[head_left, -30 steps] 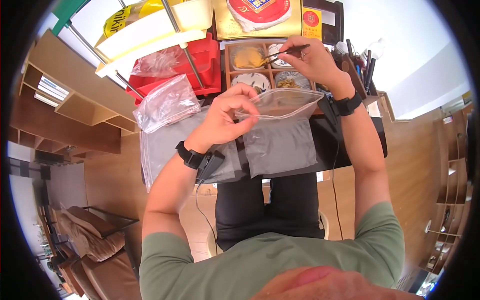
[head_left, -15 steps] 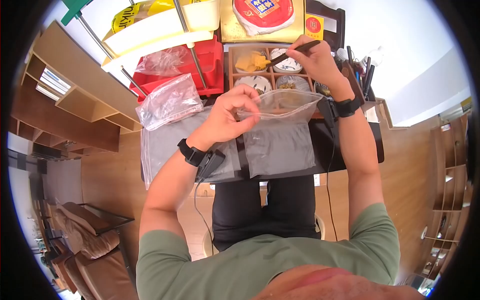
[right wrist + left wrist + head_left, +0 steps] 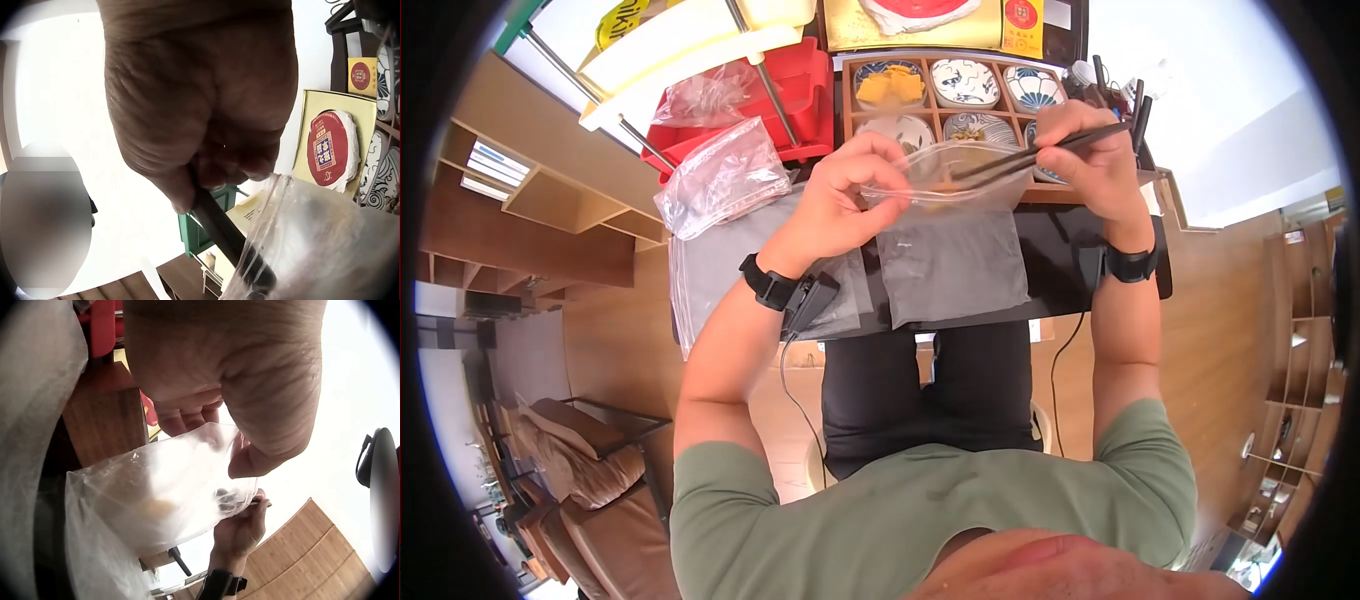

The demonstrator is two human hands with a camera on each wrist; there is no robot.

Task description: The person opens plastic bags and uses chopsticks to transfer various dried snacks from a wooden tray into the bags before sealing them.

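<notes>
Your left hand [image 3: 840, 195] had thumb and fingers pinched on the rim of the clear bag [image 3: 995, 190], likely to hold its mouth apart, while your right hand [image 3: 1092, 165] gripped the dark tongs [image 3: 1022, 158] near the back, slanted so the tips reached inside and your fingers sat outside the film. Bag was up over the table [image 3: 1055, 245], just your side of the divided wooden box [image 3: 937, 104], probably to shorten the reach from the yellow pieces [image 3: 890, 84] in its far-left dish.
</notes>
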